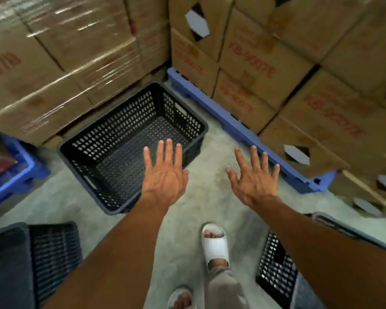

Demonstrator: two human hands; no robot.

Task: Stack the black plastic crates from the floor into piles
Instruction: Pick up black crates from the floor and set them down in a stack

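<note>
An empty black perforated plastic crate stands upright on the concrete floor ahead, turned at an angle. My left hand hovers over its near right corner, fingers spread, holding nothing. To the right of the crate, above bare floor, my right hand is also spread and holds nothing. Another black crate sits at the lower left. A third black crate lies at the lower right, partly hidden by my right arm.
Stacked cardboard boxes wrapped in film rise on the left; more boxes stand on a blue pallet along the right. Another blue pallet is at the left edge. My feet in white slides stand on the floor.
</note>
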